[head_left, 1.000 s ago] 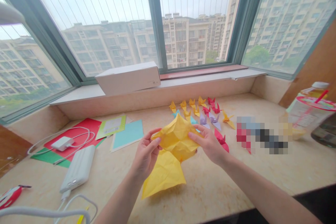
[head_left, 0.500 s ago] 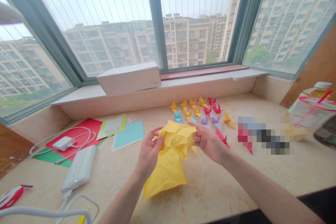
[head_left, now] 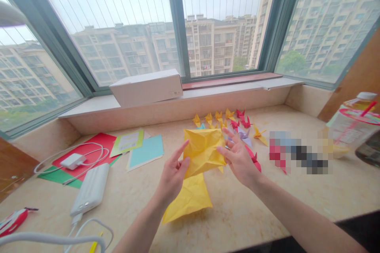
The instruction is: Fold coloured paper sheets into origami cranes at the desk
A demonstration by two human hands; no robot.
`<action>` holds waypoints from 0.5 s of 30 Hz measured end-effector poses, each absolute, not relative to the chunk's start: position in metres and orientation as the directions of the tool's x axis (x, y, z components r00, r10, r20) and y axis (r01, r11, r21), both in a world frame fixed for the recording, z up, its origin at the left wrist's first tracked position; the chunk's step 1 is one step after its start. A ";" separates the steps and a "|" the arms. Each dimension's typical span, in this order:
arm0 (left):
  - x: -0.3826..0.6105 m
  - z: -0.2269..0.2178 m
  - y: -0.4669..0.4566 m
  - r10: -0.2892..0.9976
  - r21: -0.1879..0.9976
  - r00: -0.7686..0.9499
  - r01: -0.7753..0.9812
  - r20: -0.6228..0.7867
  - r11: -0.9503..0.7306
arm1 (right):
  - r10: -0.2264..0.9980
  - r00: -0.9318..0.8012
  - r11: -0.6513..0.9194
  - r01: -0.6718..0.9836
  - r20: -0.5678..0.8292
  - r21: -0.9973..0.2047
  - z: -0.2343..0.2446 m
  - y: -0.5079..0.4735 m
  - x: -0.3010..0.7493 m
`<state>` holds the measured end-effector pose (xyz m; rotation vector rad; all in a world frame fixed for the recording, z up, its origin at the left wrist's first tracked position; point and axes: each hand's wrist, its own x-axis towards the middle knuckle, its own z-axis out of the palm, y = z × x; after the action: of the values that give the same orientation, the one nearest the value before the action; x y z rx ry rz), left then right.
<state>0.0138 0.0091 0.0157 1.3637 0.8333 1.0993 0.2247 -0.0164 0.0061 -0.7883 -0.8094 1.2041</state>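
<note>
Over the stone table (head_left: 249,213) by the window, I held a folded yellow paper (head_left: 204,152) up between my two hands. My left hand (head_left: 172,176) had the left edge. Its thumb pressed on the front, its pointing finger reached up along the edge, and the two pinched the paper there. The other fingers on that hand were curled in. My right hand (head_left: 242,160) was much wider open. Its thumb touched the right side of the front, and its fingers were spread apart beside the right edge. I could not tell if any of those fingers touched the back. Under my paper, and closer to me, another yellow sheet (head_left: 190,201) lay on the table, with its top part hidden. I could not tell if the two papers touched. Little paper birds (head_left: 260,136) stood just past my hands, and a blue paper (head_left: 147,152) lay off to the left.
</note>
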 end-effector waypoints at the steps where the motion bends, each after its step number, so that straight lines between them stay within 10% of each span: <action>1: 0.014 0.015 0.009 0.940 0.985 0.302 -0.101 0.161 -0.137 | 0.982 0.153 0.167 -0.465 0.106 -0.869 0.006 -0.017 0.224; 8: 0.012 0.006 0.013 0.942 0.961 0.200 -0.127 0.268 -0.247 | 0.974 -0.188 0.055 -0.338 0.125 -0.940 0.006 -0.022 0.221; 15: 0.014 0.008 0.009 0.952 0.963 0.155 -0.107 0.263 -0.248 | 0.993 -0.032 0.107 -0.217 0.117 -0.970 0.001 -0.015 0.231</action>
<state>0.0142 0.0092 0.0080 1.4045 0.8864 1.3044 0.2312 -0.0147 0.0009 -0.9461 -1.1314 1.2530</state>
